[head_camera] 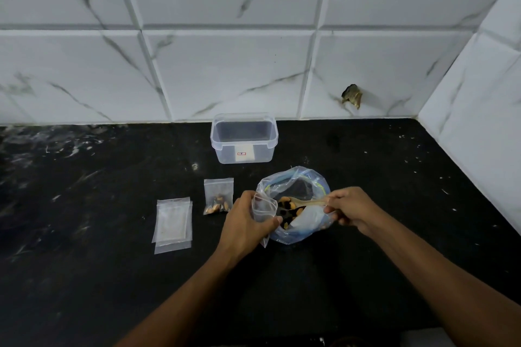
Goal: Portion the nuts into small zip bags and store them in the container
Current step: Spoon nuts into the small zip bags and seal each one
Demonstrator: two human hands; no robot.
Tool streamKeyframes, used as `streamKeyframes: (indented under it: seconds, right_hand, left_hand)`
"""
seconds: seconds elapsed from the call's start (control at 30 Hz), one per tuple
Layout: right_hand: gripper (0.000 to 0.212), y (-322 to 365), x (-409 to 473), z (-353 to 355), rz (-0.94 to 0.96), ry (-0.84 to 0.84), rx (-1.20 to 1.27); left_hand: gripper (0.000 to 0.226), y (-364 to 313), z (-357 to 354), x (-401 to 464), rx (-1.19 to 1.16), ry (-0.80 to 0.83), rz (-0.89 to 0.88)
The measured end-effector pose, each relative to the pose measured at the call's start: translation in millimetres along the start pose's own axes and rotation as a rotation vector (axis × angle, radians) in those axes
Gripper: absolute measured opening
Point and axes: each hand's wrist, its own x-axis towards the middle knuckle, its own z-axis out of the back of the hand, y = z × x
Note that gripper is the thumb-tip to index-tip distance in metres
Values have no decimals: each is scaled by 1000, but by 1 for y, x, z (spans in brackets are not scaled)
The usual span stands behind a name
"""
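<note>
A big clear bag of nuts [306,222] sits open on the black counter. My left hand [245,220] grips a small empty zip bag [263,207] at the big bag's left rim, its mouth held open. My right hand [349,210] pinches the handle of a pale spoon [306,201] whose bowl lies among the nuts [287,210]. A filled small zip bag [218,197] lies just left of my left hand. The clear plastic container [244,138] stands open and empty near the wall.
A small stack of empty zip bags [173,224] lies to the left on the counter [84,205]. Marble-look tiled walls close off the back and the right side. A chipped hole [351,96] marks the back wall.
</note>
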Motion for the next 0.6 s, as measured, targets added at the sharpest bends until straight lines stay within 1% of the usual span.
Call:
streamKeyframes:
  seconds: [0.13, 0.27, 0.33, 0.4, 0.47, 0.53, 0.6]
  right_hand:
    - [16, 11, -13, 16, 50, 2, 30]
    - [16, 26, -29, 20, 133, 16, 35]
    - [15, 31, -36, 17, 201, 28, 25]
    - [15, 34, -42, 10, 288, 8, -43]
    - [15, 35, -48, 0, 405, -55, -177]
    - [14, 34, -56, -9, 549, -145, -336]
    - [15, 31, -62, -18, 732, -219, -444]
  left_hand:
    - [54, -4, -2, 3, 54, 1, -10]
    - [65, -12, -6, 4, 102, -4, 11]
    - [63, -16, -8, 4, 118, -1, 28]
    - [60, -19, -9, 4, 119, -5, 44]
    - [63, -22, -9, 4, 117, -7, 61]
    - [64, -23, -8, 5, 112, -20, 73]
    - [58, -23, -7, 5, 107, -32, 79]
